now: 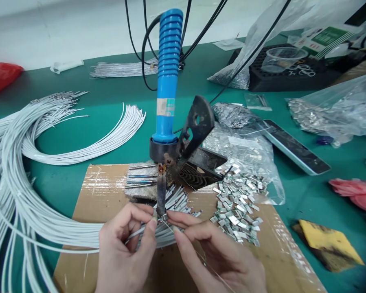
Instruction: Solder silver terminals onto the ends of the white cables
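A soldering iron (pixel 168 81) with a blue handle stands tip-down in a black metal holder (pixel 198 126). My left hand (pixel 126 248) is closed, pinching a white cable (pixel 136 233) close to the iron's dark tip (pixel 161 193). Opposite it, my right hand (pixel 215 252) pinches a thin solder wire (pixel 215 273), which runs back under the palm. A small metal piece (pixel 163 217) sits at the tip between both hands' fingertips; which fingers bear it I cannot tell. Behind the hands lie more white cable ends (pixel 178 199).
Cardboard (pixel 94 187) lies under the hands, with loose metal connectors (pixel 237 215) at right. Bundled white cables (pixel 20 162) fill the left side. A phone (pixel 297 146), plastic bags (pixel 259 150) and a burnt yellow sponge (pixel 331 242) lie on the right. Black cords (pixel 144 49) hang behind.
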